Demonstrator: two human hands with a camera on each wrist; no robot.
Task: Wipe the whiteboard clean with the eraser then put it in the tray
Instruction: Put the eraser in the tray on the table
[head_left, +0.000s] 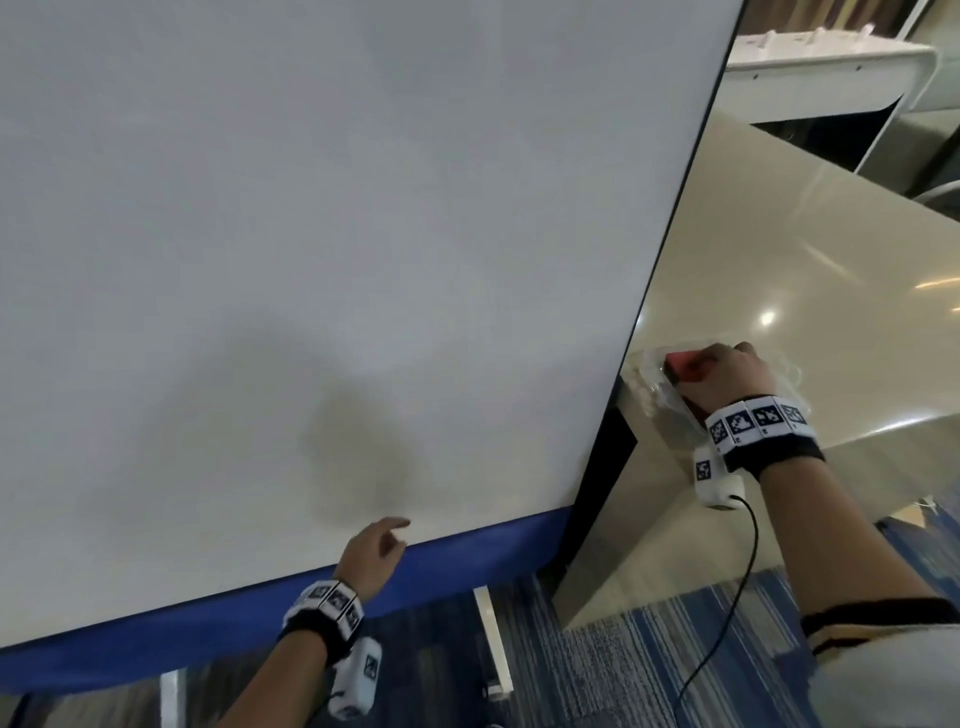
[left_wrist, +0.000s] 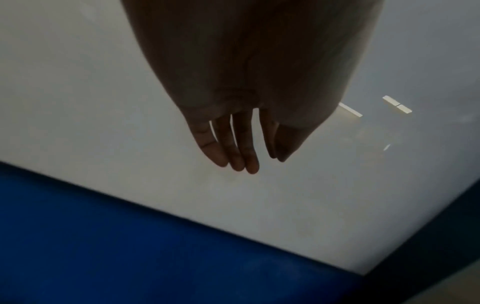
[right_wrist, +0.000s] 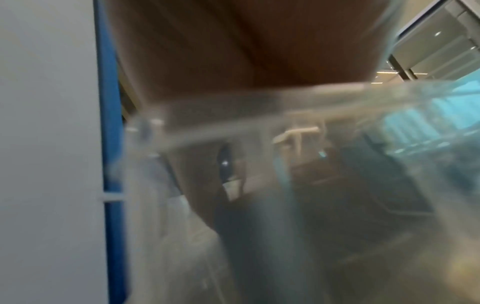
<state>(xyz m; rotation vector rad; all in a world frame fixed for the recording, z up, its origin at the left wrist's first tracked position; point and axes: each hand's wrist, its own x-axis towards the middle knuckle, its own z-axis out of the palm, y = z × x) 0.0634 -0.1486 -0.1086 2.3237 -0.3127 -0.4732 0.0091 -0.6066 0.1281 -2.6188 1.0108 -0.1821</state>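
Note:
The whiteboard (head_left: 311, 234) fills the head view and shows no writing, only faint smears. Beside its right edge hangs a clear plastic tray (head_left: 644, 376). My right hand (head_left: 727, 371) reaches into it and its fingers curl over the red eraser (head_left: 683, 364), which sits inside the tray. In the right wrist view the tray's clear wall (right_wrist: 259, 107) is a blur under my palm, and the eraser is not visible. My left hand (head_left: 387, 538) hovers at the board's lower edge with straight, relaxed fingers (left_wrist: 241, 152), holding nothing.
A blue frame strip (head_left: 467, 553) runs under the board. A glossy beige table (head_left: 779, 249) stands right of the board, with white furniture (head_left: 831, 57) behind it. Striped blue carpet (head_left: 649, 654) lies below. A black cable (head_left: 750, 561) hangs from my right wrist.

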